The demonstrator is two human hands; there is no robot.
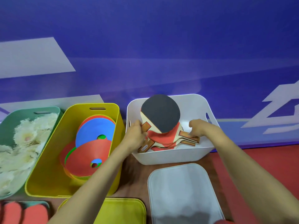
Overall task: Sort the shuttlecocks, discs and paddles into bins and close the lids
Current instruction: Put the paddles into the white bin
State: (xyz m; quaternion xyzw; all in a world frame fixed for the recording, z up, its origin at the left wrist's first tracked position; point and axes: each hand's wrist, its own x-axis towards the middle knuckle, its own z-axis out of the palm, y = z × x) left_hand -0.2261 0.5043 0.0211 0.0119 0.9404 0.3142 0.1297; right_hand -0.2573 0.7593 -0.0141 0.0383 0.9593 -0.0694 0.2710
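Inside the white bin (168,159), rightmost of three, the paddles (163,138) lie stacked with handles fanned out. The left hand (135,135) grips the handle of the black-faced paddle (161,115) on top, and the right hand (198,128) curls its fingers over the handles on the right. Stiff, light wood with grippy rubber faces, I'd judge, so take them by the handle. Count: at least four paddles, five-plus discs (95,131) in the yellow bin (48,183), shuttlecocks (27,136) in the green bin (53,110) too blurred to count, white lid (182,191) and yellow lid (123,210) off.

The white bin (169,157) is open on top, but paddles (163,139) fill its middle and a black paddle (160,115) sticks up. A thin tabletop (137,173) strip parts it from the yellow bin (48,180).
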